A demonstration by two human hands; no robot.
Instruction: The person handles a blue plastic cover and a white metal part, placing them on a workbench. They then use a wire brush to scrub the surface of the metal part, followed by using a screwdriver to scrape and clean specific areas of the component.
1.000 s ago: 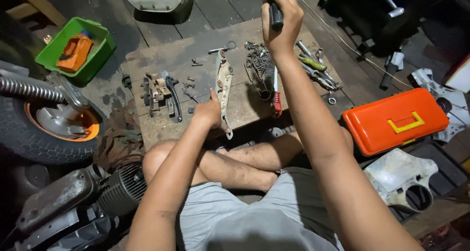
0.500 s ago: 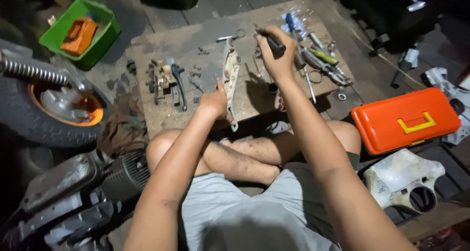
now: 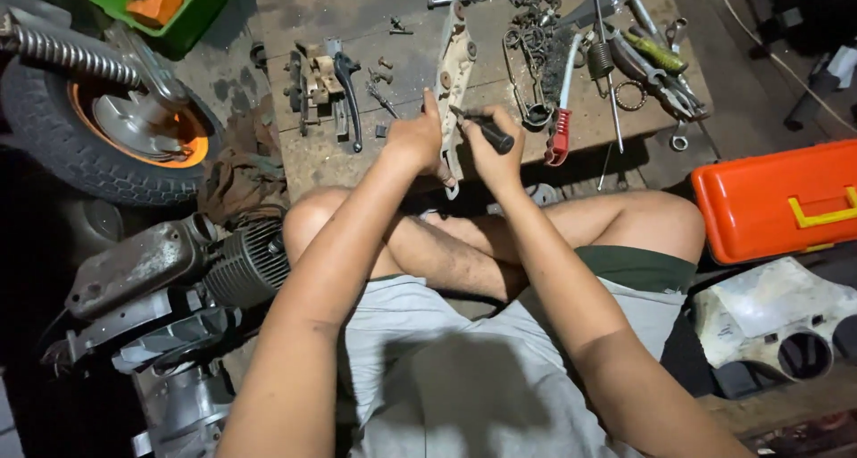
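My left hand (image 3: pixel 415 138) presses on the near end of a long pale metal bracket (image 3: pixel 455 61) that lies on a low wooden board (image 3: pixel 375 12). A dark-handled tool (image 3: pixel 486 129) sits in my right hand (image 3: pixel 494 152), its tip pointing at the bracket's lower part just right of my left thumb. Both hands sit close together above my crossed legs.
Loose levers and bolts (image 3: pixel 335 83) lie left of the bracket. Springs, wrenches and a red-handled tool (image 3: pixel 561 123) lie to the right. An orange toolbox (image 3: pixel 786 199) stands at the right, a wheel (image 3: pixel 116 137) and an engine (image 3: pixel 178 279) at the left, a green bin (image 3: pixel 178 12) at top left.
My right hand came down from high over the board with the dark-handled tool and now meets my left hand at the bracket. The camera has tilted lower.
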